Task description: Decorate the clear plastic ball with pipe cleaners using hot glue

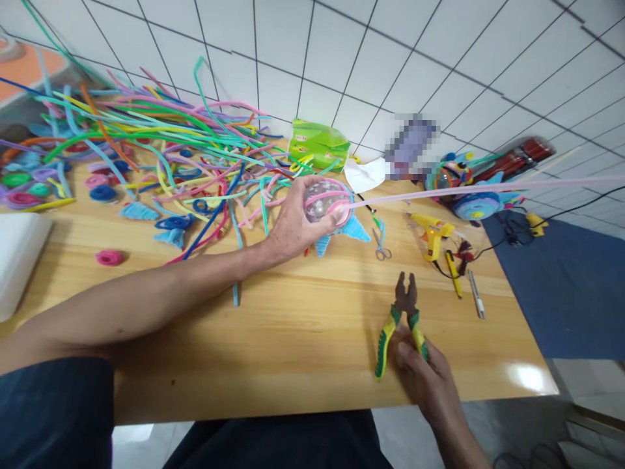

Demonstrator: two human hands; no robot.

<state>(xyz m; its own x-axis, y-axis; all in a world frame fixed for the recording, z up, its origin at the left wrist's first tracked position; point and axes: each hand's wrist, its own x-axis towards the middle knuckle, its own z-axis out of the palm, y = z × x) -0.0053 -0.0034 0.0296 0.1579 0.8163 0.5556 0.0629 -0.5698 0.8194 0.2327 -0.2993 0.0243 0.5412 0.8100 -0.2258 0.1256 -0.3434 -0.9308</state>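
My left hand (297,221) is wrapped round a clear ball (319,203) trimmed with pink pipe cleaner. Light-blue pointed pieces (355,229) stick out from the ball's lower right side. A long pink pipe cleaner (439,191) runs from the ball off to the right edge of the view. Near the table's front edge, my right hand (422,371) grips one handle of a pair of pliers (405,299) with green and yellow handles. The pliers' jaws are parted and point away from me, with nothing between them.
Many coloured pipe cleaners (161,130) and coiled pieces cover the table's back left. A green packet (318,144) leans on the tiled wall. To the right lie small scissors (381,247), a yellow glue gun (432,233), a yellow cutter (454,273) and a white-handled knife (476,296).
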